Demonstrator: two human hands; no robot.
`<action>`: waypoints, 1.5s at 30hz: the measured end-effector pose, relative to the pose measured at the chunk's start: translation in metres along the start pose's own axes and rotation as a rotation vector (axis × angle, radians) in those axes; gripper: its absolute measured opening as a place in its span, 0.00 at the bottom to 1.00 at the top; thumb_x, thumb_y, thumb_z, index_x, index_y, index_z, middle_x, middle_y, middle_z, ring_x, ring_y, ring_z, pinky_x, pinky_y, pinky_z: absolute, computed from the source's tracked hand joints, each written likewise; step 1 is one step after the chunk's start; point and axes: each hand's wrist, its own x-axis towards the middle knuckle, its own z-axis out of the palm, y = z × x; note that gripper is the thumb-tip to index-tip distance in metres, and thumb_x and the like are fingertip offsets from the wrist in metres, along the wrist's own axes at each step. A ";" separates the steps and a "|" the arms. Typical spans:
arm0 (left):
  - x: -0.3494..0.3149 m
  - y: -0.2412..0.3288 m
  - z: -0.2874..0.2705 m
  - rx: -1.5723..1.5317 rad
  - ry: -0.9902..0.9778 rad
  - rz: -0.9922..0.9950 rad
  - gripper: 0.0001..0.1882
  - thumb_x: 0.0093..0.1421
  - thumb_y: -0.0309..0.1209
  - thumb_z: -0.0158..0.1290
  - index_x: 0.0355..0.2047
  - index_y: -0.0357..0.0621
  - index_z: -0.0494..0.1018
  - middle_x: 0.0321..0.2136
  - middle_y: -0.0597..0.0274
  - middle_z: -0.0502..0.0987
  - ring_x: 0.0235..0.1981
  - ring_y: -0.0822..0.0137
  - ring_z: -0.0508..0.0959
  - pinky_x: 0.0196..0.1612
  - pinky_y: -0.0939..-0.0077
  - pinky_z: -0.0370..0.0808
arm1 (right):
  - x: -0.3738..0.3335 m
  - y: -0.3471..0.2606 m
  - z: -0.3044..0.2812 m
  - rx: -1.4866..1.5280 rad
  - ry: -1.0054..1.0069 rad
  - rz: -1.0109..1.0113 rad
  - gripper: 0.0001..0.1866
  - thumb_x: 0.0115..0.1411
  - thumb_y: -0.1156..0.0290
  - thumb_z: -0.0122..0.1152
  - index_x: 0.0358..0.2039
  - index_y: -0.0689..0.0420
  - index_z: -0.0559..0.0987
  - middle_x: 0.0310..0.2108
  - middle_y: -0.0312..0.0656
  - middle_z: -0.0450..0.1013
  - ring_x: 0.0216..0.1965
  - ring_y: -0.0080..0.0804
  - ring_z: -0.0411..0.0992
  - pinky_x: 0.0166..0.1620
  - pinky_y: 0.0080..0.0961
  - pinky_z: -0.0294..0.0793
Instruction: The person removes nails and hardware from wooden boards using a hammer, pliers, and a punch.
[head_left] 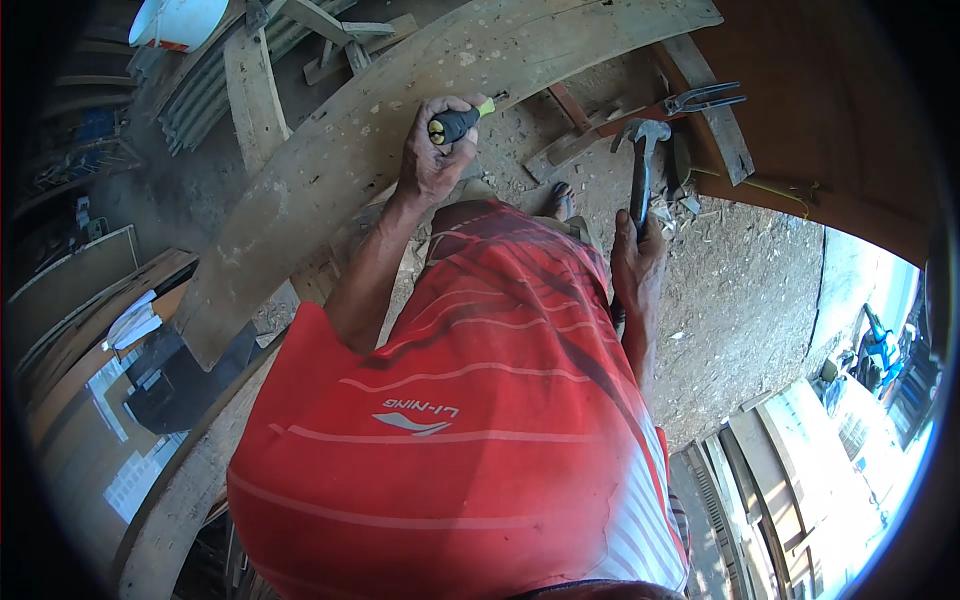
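Note:
My left hand (pixel 432 170) is closed around a screwdriver (pixel 455 125) with a black and yellow-green handle. Its short shaft points to the upper right, close to the edge of a long curved wooden board (pixel 350 140). Whether the tip touches the wood I cannot tell. On the right, a claw hammer (pixel 642 180) stands up out of my right hand (pixel 638 262), with the fingers wrapped low on its dark handle. The hammer's metal head is at the far end, apart from the screwdriver.
A two-pronged metal tool (pixel 705 97) lies by a wooden strip (pixel 715 110) against a large brown panel (pixel 830 110). Wood chips litter the ground (pixel 740 290). A white bucket (pixel 178 22) stands far left; stacked boards (pixel 770 470) lie near right.

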 end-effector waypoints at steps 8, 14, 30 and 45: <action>0.012 -0.001 0.013 -0.145 0.191 -0.087 0.21 0.66 0.26 0.55 0.56 0.42 0.60 0.49 0.50 0.78 0.51 0.65 0.77 0.53 0.72 0.76 | 0.011 0.017 -0.001 -0.010 -0.054 -0.011 0.25 0.69 0.46 0.55 0.31 0.59 0.73 0.19 0.36 0.64 0.23 0.24 0.62 0.28 0.30 0.64; 0.044 -0.003 0.001 -0.558 0.617 -0.197 0.13 0.68 0.37 0.58 0.45 0.42 0.71 0.43 0.53 0.82 0.44 0.57 0.83 0.47 0.60 0.84 | 0.018 0.009 0.005 -0.079 -0.112 -0.109 0.25 0.70 0.48 0.55 0.32 0.61 0.73 0.22 0.41 0.66 0.26 0.29 0.65 0.32 0.34 0.67; 0.046 0.019 -0.003 0.569 0.220 -0.330 0.24 0.57 0.39 0.67 0.44 0.38 0.69 0.32 0.52 0.79 0.35 0.61 0.83 0.36 0.67 0.78 | 0.098 -0.047 0.029 0.011 -0.126 -0.257 0.19 0.67 0.59 0.58 0.47 0.64 0.75 0.32 0.58 0.77 0.35 0.50 0.78 0.41 0.41 0.75; 0.061 0.011 0.019 0.791 0.030 -0.521 0.30 0.55 0.48 0.66 0.46 0.35 0.72 0.38 0.41 0.82 0.40 0.42 0.83 0.43 0.51 0.78 | 0.284 -0.036 -0.032 -0.305 0.313 -0.503 0.30 0.63 0.53 0.60 0.61 0.57 0.75 0.58 0.59 0.70 0.64 0.55 0.64 0.65 0.44 0.63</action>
